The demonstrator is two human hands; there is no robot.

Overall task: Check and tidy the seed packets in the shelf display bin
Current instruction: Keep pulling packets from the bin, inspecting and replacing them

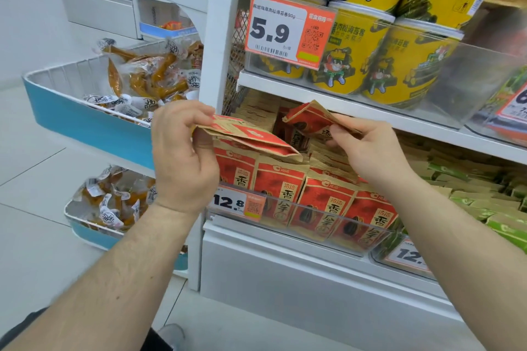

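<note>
A clear plastic display bin (336, 239) on the lower shelf holds several red and tan seed packets (319, 202) standing in rows. My left hand (182, 157) grips one red and tan packet (251, 138) by its left end, lying almost flat above the bin's left side. My right hand (370, 151) pinches a second packet (309, 118), tilted, just under the upper shelf edge. Both packets are lifted clear of the rows below.
Yellow snack canisters (356, 57) stand on the shelf above, behind an orange 5.9 price tag (288, 28). Green packets (484, 202) fill the bin to the right. Blue-fronted baskets (85, 120) of wrapped snacks jut out at left. A 12.8 tag (236, 204) hangs on the bin front.
</note>
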